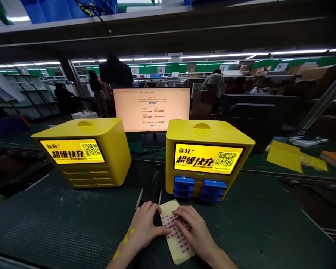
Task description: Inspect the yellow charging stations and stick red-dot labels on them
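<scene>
A pale yellow sheet (177, 244) covered with rows of small red stickers lies on the dark mat near the front edge. My left hand (144, 228) rests flat beside the sheet, fingertips touching its left edge. My right hand (194, 233) lies on the sheet, fingers bent over the stickers. Just beyond the sheet stands a yellow charging box (207, 157) with a lit screen and several blue power banks (200, 188) in its slots. A second yellow box (85, 151) stands to the left, its slots showing no blue.
A lit monitor (152, 109) stands behind the two boxes, with cables running down between them. Yellow sheets (285, 156) lie at the right on the far table. Other people stand and sit at benches in the background. A shelf rail runs overhead.
</scene>
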The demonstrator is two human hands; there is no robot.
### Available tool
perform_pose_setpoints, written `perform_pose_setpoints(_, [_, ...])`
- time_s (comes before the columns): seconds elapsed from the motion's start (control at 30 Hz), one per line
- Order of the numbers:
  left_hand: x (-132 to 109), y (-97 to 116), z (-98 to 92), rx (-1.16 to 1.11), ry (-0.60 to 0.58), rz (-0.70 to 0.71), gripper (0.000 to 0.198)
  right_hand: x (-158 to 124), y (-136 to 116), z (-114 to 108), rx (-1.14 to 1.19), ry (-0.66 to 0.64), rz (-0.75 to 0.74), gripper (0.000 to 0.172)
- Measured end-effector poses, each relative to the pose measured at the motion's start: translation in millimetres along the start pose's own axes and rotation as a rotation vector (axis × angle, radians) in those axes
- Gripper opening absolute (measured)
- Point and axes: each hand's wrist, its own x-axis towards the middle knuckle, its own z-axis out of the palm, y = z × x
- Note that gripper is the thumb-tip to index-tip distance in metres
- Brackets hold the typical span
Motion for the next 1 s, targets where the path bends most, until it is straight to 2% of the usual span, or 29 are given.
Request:
perform_pose_setpoints(0.23, [-8,-16,6.7,-0.054,-0.023,-0.046,0.026,7,-14,19,-0.046,-0.077,0.027,0.027])
perform_pose_setpoints(0.37, [-5,-18,4.1,-0.086,-0.013,-0.045,0.019,4,-10,19,-0.027,-0.068,0.067,0.021])
perform_pose_setpoints(0.53, [-5,-15,7.7,-0.058,-0.018,-0.026,0.025,1,-1,18,-0.005,-0.015,0.102,0.016])
perform_pose_setpoints(0.67, [-7,0,16.2,-0.065,0.069,-0.022,0.021,1,-1,20,0.078,-0.015,0.097,0.015])
perform_pose_setpoints(0.8, [-6,12,20.8,-0.243,0.132,0.000,0.011,3,-6,16,0.187,0.041,0.107,0.011])
perform_pose_setpoints(0.9, [-6,15,22.7,-0.326,0.202,0.058,0.013,4,-11,11,0.198,0.085,0.057,0.011])
perform_pose_setpoints(1.0, [-8,15,24.6,-0.306,0.274,0.152,0.013,4,-15,7,0.163,0.124,0.011,0.012])
